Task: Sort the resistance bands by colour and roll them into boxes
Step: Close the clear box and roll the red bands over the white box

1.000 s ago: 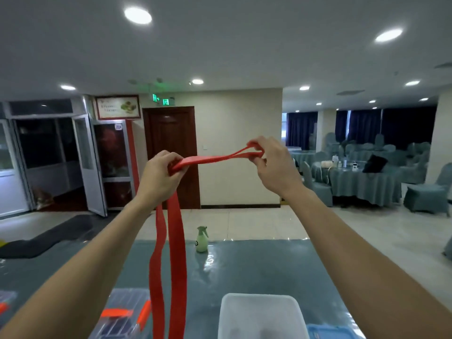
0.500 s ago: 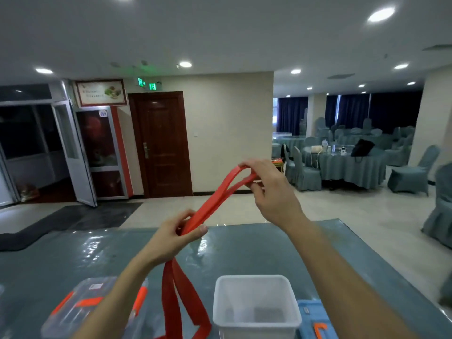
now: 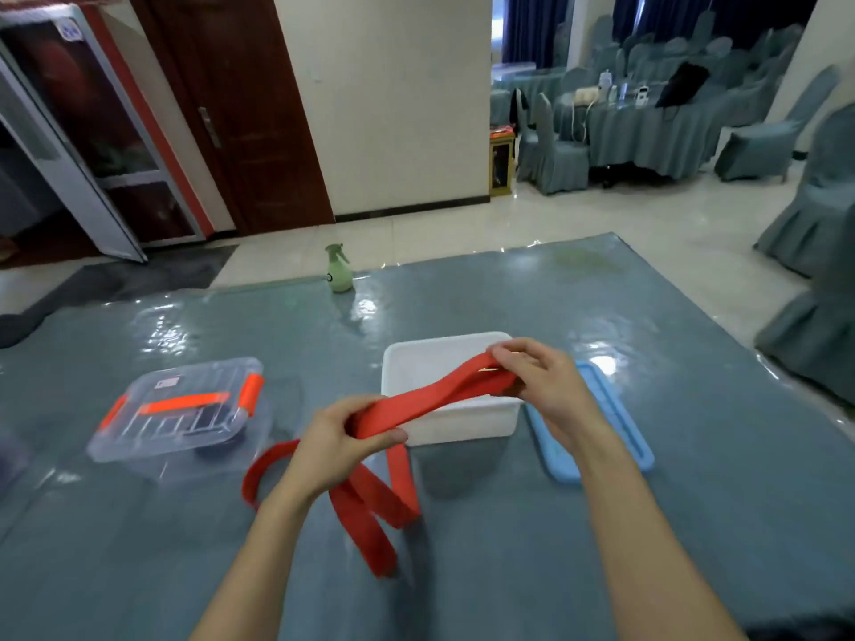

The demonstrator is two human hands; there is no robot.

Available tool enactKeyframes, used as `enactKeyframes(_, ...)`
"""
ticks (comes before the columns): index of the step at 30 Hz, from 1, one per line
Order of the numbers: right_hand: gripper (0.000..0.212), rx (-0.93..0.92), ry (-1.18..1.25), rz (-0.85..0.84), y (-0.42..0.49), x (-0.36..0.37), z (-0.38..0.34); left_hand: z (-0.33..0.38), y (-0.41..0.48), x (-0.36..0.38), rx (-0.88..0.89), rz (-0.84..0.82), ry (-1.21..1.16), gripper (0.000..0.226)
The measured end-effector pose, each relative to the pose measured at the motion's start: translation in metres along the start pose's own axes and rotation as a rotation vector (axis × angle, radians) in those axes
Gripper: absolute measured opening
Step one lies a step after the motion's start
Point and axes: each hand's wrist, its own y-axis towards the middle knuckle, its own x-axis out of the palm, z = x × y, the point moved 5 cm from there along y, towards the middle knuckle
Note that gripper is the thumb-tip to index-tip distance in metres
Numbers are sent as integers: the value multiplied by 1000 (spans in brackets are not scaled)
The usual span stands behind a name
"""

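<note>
Table (image 3: 601, 316) (glossy cover): white box (image 3: 462, 434), clear box (image 3: 185, 409), blue lid (image 3: 617, 425), spray bottle (image 3: 338, 270).

White box (image 3: 462, 427) between clear box (image 3: 180, 409), lid (image 3: 615, 409)

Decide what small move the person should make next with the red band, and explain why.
Probably begin rolling: curl the end pinched by the right hand toward the left hand. Both hands hold the red band stretched by the open white box, and its tail lies loose on the table.

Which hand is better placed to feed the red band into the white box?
Probably right: the right hand pinches the red band above the white box; the left hand grips it short of the box.
</note>
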Motion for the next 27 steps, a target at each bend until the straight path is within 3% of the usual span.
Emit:
enactKeyframes(3,45,198,-77,-100,-2,1,18,-10,2,-11,53,-14,387,58)
enactKeyframes(5,46,352,-212,-218,-9,0,30,-19,0,-14,40,-53,603,63)
enactKeyframes(8,42,448,-276,-258,-17,3,50,-32,-6,-9,-13,-118,654,64)
enactKeyframes(12,41,435,-147,-180,-10,3,61,-26,-17,25,-35,-223,556,75)
enactKeyframes(16,46,363,-63,-223,-6,3,49,15,-15,65,0,-177,-8,65)
enactKeyframes(18,46,297,-20,-263,-7,6,41,33,-5,71,-12,-116,-170,59)
enactKeyframes(23,45,215,79,-215,-5,-2,33,66,12,65,23,-143,-223,54)
enactKeyframes(27,44,214,138,-167,-4,-15,34,83,26,59,104,-195,-64,47)
